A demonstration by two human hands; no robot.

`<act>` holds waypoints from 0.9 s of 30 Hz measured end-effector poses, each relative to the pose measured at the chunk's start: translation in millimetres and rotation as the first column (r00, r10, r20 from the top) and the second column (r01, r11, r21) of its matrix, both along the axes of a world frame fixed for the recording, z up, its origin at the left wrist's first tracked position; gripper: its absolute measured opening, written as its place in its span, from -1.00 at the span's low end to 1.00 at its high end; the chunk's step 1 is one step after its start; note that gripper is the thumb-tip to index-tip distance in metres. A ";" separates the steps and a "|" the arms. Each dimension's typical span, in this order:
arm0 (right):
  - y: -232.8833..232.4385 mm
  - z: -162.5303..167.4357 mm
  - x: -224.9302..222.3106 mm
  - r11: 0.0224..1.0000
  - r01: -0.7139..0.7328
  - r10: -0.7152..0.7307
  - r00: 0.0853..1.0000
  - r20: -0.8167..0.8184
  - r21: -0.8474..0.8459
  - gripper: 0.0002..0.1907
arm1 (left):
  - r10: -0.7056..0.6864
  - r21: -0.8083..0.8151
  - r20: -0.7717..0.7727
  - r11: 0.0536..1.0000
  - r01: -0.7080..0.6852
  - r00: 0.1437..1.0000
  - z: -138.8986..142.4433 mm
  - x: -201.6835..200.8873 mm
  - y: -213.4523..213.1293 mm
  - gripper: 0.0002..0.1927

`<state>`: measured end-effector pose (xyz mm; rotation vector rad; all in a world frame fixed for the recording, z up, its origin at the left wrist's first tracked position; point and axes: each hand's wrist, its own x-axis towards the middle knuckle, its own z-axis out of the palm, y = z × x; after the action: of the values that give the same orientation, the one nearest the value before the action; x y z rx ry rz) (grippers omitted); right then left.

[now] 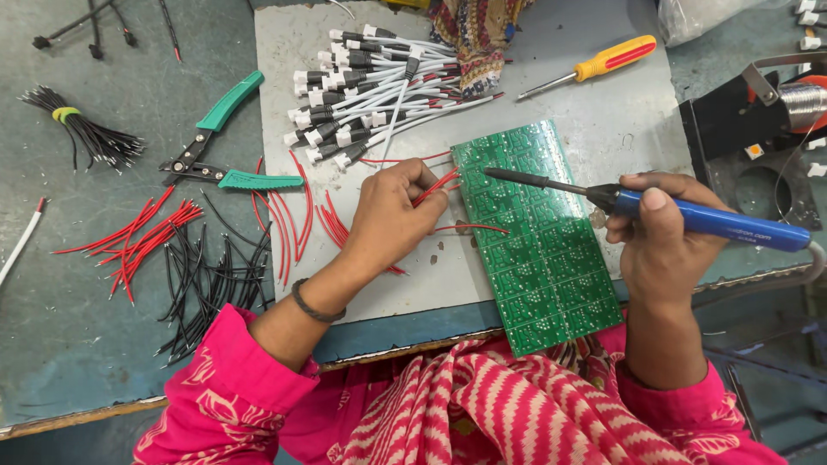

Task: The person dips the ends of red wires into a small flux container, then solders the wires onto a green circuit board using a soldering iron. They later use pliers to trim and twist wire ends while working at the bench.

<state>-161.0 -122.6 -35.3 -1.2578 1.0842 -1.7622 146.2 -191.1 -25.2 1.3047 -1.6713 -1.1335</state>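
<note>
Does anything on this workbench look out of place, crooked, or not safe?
The green circuit board juts over the table edge toward the lap, partly unsupported, while the right hand holds the soldering iron above it. Loose red wires and black wires lie scattered. Nothing looks damaged.

green circuit board. soldering iron blue handle, dark tip. red wires, black wires. cutters teal grips. screwdriver yellow-orange, red stripe. white cables with black-and-white ends. sleeves pink, scarf pink-white zigzag stripes.
</note>
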 end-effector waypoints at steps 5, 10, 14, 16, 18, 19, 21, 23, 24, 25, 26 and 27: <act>0.2 -1.0 2.6 1.000 -0.013 0.013 1.000 -0.002 0.012 -0.73 | -0.025 0.016 -0.012 1.000 0.026 1.000 -0.4 -1.2 -1.0 -0.83; 1.0 -0.2 4.3 1.000 -0.020 0.021 1.000 -0.022 0.022 -0.74 | -0.077 0.029 -0.039 0.997 0.078 0.996 -0.1 -1.3 -1.5 -0.82; 1.8 1.0 4.1 0.999 -0.034 0.035 0.999 -0.035 0.020 -0.77 | -0.099 0.061 -0.019 0.993 0.100 0.995 -0.7 0.0 -2.1 -0.83; 1.6 1.1 4.3 1.000 -0.017 0.018 0.999 -0.050 0.024 -0.78 | -0.109 0.077 -0.046 0.991 0.112 0.993 -1.9 0.4 -2.7 -0.83; 1.1 1.0 4.6 1.000 0.009 -0.008 0.998 -0.067 0.022 -0.79 | -0.102 0.099 -0.065 0.989 0.108 0.993 -3.6 0.9 -3.0 -0.83; 0.8 1.0 4.7 1.000 0.018 -0.016 0.997 -0.073 0.019 -0.79 | -0.098 0.110 -0.075 0.988 0.106 0.992 -4.4 1.4 -3.6 -0.83; 0.6 1.0 4.2 1.000 0.016 -0.015 0.997 -0.076 0.009 -0.79 | -0.080 0.142 -0.155 0.985 0.102 0.985 -6.2 2.1 -5.3 -0.84; 0.5 0.8 3.2 1.000 0.010 -0.010 0.997 -0.078 0.002 -0.78 | -0.049 0.177 -0.207 0.980 0.086 0.977 -8.1 2.8 -6.9 -0.85; 0.5 0.4 2.8 1.000 0.008 -0.008 0.997 -0.076 0.000 -0.78 | -0.027 0.197 -0.219 0.978 0.071 0.975 -9.0 3.1 -7.5 -0.85; 0.5 0.0 2.4 1.000 0.006 -0.006 0.997 -0.073 -0.001 -0.77 | -0.005 0.218 -0.230 0.974 0.057 0.973 -10.0 3.3 -7.9 -0.86; 0.6 -0.5 2.0 1.000 0.006 -0.006 0.998 -0.067 -0.002 -0.78 | -0.006 0.203 -0.231 0.978 0.054 0.973 -11.0 3.3 -7.8 -0.85; 0.6 -1.2 1.7 1.000 0.008 -0.008 0.998 -0.062 -0.002 -0.78 | -0.007 0.189 -0.232 0.981 0.053 0.973 -12.1 3.6 -7.3 -0.84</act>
<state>-159.3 -121.9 -36.5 -1.3187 1.1245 -1.7400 149.8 -198.4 -37.3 1.2140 -1.4432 -1.4378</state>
